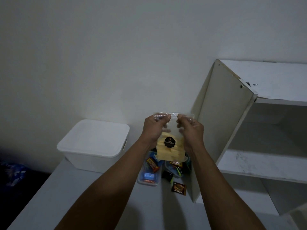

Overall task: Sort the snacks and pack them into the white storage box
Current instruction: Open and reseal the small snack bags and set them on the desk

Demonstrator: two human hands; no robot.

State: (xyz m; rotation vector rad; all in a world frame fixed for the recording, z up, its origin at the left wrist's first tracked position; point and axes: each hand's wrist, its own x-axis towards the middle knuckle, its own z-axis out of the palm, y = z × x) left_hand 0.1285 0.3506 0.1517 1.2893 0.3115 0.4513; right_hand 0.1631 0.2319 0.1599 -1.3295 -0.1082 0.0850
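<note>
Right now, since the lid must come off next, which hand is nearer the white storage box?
Left. The left hand pinches the snack bag on the side toward the white storage box; the right hand pinches it farther right.

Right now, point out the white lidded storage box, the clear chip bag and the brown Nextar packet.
white lidded storage box [93,138], head view, lid.
clear chip bag [167,153], head view, lower half.
brown Nextar packet [178,188], head view, centre.

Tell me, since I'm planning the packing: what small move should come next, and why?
Probably finish pressing the bag closed along its top: the left hand and right hand both pinch that edge, holding it above the table. It cannot go into the box yet, since the lid is on.
</note>
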